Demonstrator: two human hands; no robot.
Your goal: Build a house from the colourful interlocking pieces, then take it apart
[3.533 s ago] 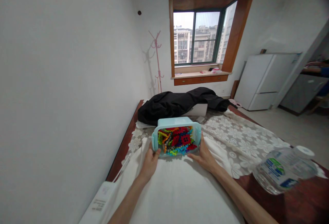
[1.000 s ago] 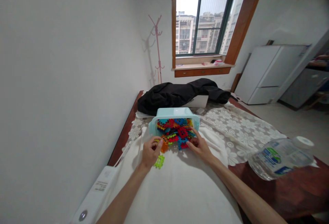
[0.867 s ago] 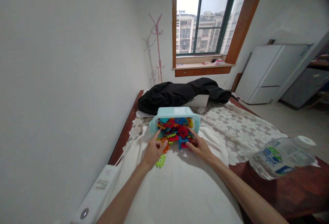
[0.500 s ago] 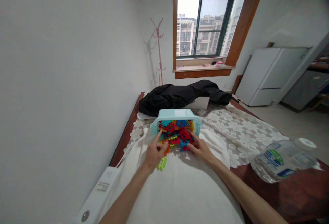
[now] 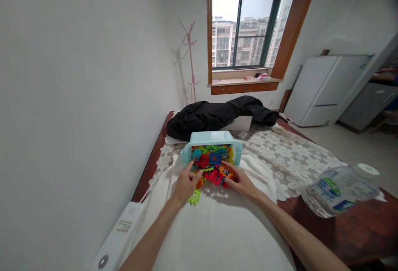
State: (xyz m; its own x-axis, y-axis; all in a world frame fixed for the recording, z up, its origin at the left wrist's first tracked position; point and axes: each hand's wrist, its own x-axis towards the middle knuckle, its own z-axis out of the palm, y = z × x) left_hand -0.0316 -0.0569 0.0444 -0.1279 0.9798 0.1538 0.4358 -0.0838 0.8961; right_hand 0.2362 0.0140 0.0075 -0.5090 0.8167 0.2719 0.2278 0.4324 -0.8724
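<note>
A light-blue plastic tub [image 5: 207, 137] lies on its side, its mouth facing me. Colourful notched plastic building pieces fill it and spill out in front, among them a blue piece [image 5: 214, 158] and red pieces [image 5: 214, 176]. My left hand [image 5: 185, 184] is at the left of the pile, fingers apart, index fingertip at the tub's mouth beside a teal piece [image 5: 196, 153]. My right hand [image 5: 242, 182] touches the pile's right side with thumb and fingers spread, near an orange piece [image 5: 226, 171]. A lime-green piece [image 5: 194, 197] lies on the white cloth [image 5: 214, 225] below my left hand.
A large clear plastic bottle [image 5: 340, 190] stands on the table at the right. Behind the tub lies black fabric [image 5: 214, 113] over a white flat object [image 5: 242, 123]. A white device [image 5: 120, 231] lies at the left edge by the wall. Lace tablecloth [image 5: 289, 155] covers the far side.
The pieces have shifted forward in the tub, and the blue and orange ones now lie nearer its mouth. My hands have stayed almost in place.
</note>
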